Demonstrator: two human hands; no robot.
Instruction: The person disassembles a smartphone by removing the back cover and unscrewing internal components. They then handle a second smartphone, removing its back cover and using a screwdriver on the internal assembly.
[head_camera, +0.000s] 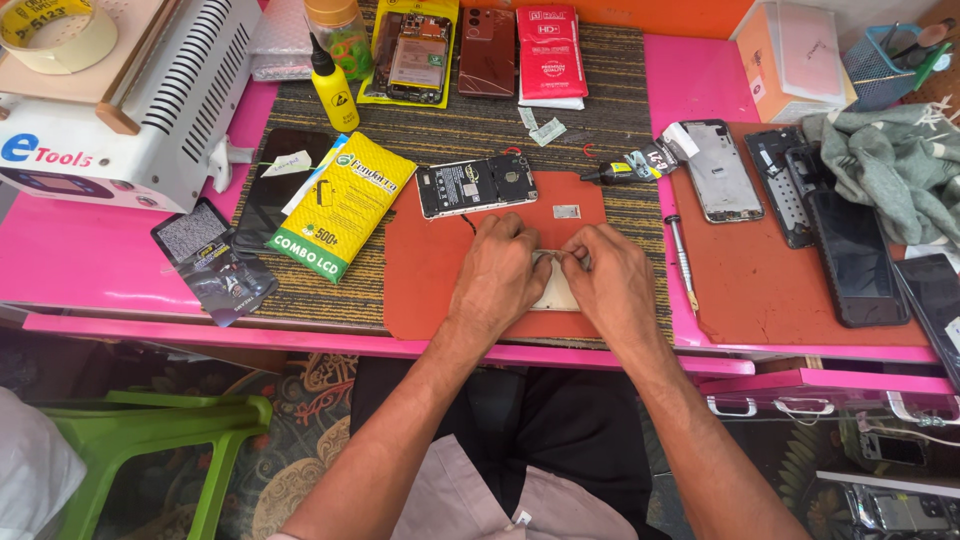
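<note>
There is only one view, from a camera on the person's head. It looks steeply down and forward from close above the pink bench, with the far edge at twelve o'clock and the person's lap at six, arms reaching in from below.

Pale part mostly under hands

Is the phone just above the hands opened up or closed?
Opened up: the phone lies flat on the red mat, back cover off, its insides showing.
</note>
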